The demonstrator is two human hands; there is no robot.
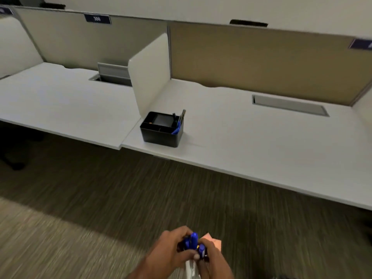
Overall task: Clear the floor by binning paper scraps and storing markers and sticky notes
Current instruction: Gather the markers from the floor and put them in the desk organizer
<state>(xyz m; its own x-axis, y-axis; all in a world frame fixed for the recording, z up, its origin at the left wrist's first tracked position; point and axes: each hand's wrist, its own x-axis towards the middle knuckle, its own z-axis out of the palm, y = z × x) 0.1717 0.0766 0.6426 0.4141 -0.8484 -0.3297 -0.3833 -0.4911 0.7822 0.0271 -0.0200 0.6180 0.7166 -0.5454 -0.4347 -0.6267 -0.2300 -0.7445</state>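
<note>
Low in the view, both hands meet over the carpet [80, 198]. The left hand [171, 249] has its fingers curled round a bunch of blue-capped markers [192, 241], caps pointing up and away. The right hand [214, 262] is pressed in beside it, fingers wrapped round another of the markers. A pink sticky pad [215, 241] peeks out just past the right hand's knuckles, touching them, though I cannot tell if it is pinched. Ahead on the desk [251, 146], near its front edge and beside the white divider [151, 77], sits the black organizer [159, 137], with pens [177, 125] standing in its right compartment.
</note>
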